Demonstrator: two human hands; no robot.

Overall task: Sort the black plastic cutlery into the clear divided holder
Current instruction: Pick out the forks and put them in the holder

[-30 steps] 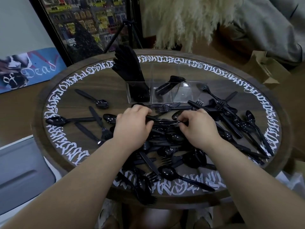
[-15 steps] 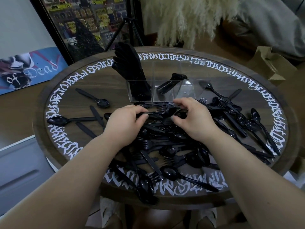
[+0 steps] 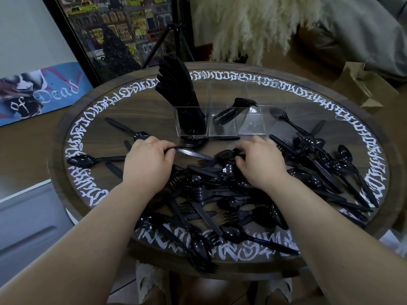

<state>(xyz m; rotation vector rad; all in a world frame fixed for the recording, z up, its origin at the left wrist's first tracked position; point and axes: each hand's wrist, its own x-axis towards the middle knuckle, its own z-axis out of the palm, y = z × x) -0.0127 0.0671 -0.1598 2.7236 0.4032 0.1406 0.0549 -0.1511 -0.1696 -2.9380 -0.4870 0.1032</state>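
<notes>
Both hands in cutlery pile (image 3: 220, 194), round table (image 3: 92, 111).
Left hand (image 3: 146, 164) pinching black spoon handle (image 3: 187, 147) at 10 o'clock of pile. Right hand (image 3: 261, 164) curled over forks, grip unclear. Clear divided holder (image 3: 251, 125) at 12 o'clock: knives left compartment, forks middle.

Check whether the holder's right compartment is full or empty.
Empty: the right compartment of the clear divided holder shows only bare clear walls, no cutlery.

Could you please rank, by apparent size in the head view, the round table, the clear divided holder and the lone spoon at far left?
1. Round table
2. Clear divided holder
3. Lone spoon
</notes>
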